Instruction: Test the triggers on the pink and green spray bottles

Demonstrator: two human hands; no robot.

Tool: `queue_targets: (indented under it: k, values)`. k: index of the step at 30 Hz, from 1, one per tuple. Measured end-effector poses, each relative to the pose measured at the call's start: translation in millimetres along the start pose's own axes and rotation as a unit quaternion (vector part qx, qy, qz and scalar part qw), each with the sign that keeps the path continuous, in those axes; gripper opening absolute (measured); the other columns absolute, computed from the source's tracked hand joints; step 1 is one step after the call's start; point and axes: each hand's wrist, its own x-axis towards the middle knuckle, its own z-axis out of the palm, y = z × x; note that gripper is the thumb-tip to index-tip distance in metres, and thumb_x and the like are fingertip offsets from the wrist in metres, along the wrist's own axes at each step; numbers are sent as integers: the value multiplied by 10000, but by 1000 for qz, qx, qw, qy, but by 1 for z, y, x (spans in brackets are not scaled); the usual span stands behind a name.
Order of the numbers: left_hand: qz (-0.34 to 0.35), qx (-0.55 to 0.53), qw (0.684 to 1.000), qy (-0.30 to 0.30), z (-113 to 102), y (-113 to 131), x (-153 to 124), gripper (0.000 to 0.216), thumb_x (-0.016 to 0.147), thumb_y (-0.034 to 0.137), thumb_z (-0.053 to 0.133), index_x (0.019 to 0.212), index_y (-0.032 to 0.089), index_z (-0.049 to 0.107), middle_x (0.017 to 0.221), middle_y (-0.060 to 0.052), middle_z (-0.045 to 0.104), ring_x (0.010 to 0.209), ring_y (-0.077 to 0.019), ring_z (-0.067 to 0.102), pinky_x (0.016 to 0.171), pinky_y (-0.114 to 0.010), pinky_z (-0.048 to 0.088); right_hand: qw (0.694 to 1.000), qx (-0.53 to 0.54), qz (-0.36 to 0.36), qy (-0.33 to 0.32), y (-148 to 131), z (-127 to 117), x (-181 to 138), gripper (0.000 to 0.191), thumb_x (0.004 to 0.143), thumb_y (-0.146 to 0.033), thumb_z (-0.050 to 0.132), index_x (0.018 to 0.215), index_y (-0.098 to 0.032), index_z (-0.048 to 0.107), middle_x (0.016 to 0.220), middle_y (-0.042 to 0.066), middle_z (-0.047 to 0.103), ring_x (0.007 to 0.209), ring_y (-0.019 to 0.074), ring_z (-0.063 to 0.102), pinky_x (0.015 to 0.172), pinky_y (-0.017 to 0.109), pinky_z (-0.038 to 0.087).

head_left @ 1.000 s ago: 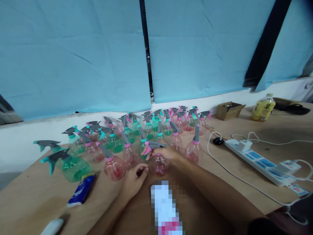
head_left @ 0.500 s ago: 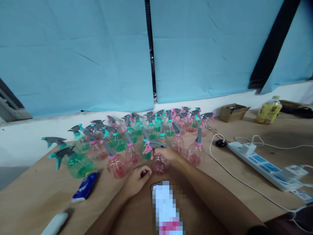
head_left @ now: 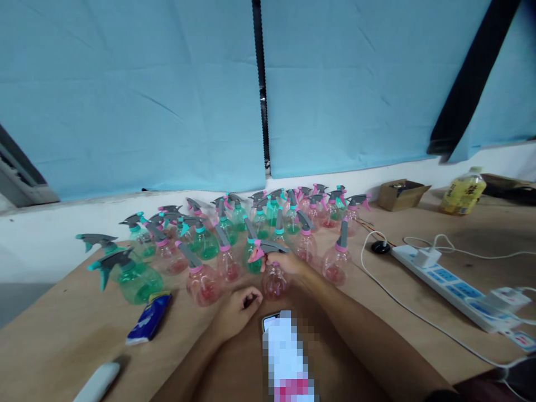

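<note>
My right hand is wrapped round the neck of a pink spray bottle with a grey and pink trigger head. The bottle stands upright on the table, its nozzle pointing left. Left of its base, my left hand rests on the table with fingers curled in and nothing seen in them. Close to my left hand stands another pink spray bottle. A green spray bottle is partly hidden behind the held one. Below both hands lies a phone, its screen blurred out.
Several more pink and green spray bottles crowd the wooden table towards the wall. A blue packet and a white object lie at left. On the right are a power strip with cables, a cardboard box and a yellow drink bottle.
The view has shifted slightly, so everything sits a little further right. Both hands keep the same pose, and the right hand still grips the pink spray bottle.
</note>
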Motion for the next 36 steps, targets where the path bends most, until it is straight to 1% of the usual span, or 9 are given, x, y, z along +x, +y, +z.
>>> queue_targets:
  k: [6, 9, 13, 17, 22, 25, 28, 31, 36]
  values:
    - [2, 8, 1000, 4, 2, -4, -1, 248, 936, 352, 485, 911, 211, 688, 768, 5, 688, 684, -150, 595, 629, -238, 395, 1000, 23, 16, 6, 5, 4, 2, 188, 595, -190, 502, 677, -170, 670, 643, 7, 646, 551, 136, 594, 531, 240, 351]
    - [0, 11, 1000, 3, 0, -2, -2, 256, 937, 359, 481, 905, 213, 689, 782, 2, 694, 696, -152, 603, 639, -240, 405, 1000, 5, 15, 14, 5, 3, 3, 224, 601, -207, 491, 708, -170, 683, 666, 12, 657, 569, 139, 603, 531, 238, 338]
    - [-5, 15, 1000, 0, -1, 1, -2, 261, 935, 371, 478, 908, 218, 689, 786, 1, 698, 701, -154, 607, 648, -240, 417, 999, -34, 18, 6, 2, 1, 3, 270, 604, -221, 488, 766, -183, 701, 697, 21, 680, 605, 152, 609, 527, 242, 322]
    - [-1, 12, 1000, 3, 0, -2, -2, 240, 930, 349, 488, 920, 222, 692, 812, 3, 706, 714, -155, 610, 659, -241, 420, 999, -33, 16, 6, 1, 3, 2, 278, 606, -208, 474, 764, -183, 702, 677, 18, 670, 603, 153, 609, 533, 244, 337]
    - [4, 7, 1000, 1, 1, -2, -3, 236, 933, 334, 482, 918, 220, 688, 811, 5, 706, 710, -154, 608, 648, -240, 409, 1000, -3, 18, 4, 4, 5, 1, 215, 599, -191, 483, 694, -172, 675, 686, 13, 651, 594, 142, 606, 556, 238, 373]
    - [4, 13, 1000, -2, 0, 1, -3, 238, 931, 334, 483, 906, 219, 690, 794, 5, 702, 705, -155, 609, 640, -241, 401, 1000, -12, 23, 0, 4, 4, 1, 190, 609, -195, 489, 680, -172, 664, 675, 14, 647, 611, 144, 604, 573, 237, 376]
    - [2, 26, 1000, 0, -2, 5, -4, 239, 927, 332, 483, 906, 220, 694, 783, 7, 701, 696, -152, 607, 638, -242, 396, 999, -33, 24, 4, 4, 3, 1, 230, 611, -203, 486, 724, -176, 684, 670, 15, 655, 603, 146, 605, 539, 234, 336]
    - [-1, 35, 999, 2, -3, 7, -4, 246, 926, 339, 479, 905, 224, 696, 781, 8, 703, 691, -150, 603, 639, -243, 391, 999, -33, 9, 0, 2, 3, 1, 285, 606, -186, 475, 775, -177, 704, 681, 17, 668, 610, 147, 608, 544, 237, 346]
    - [2, 35, 999, 3, -4, 7, -4, 275, 937, 363, 461, 911, 221, 694, 769, 4, 697, 678, -152, 591, 633, -245, 386, 1000, -13, 13, 4, 0, 6, 0, 266, 598, -178, 472, 738, -174, 698, 688, 22, 675, 591, 144, 599, 553, 245, 363]
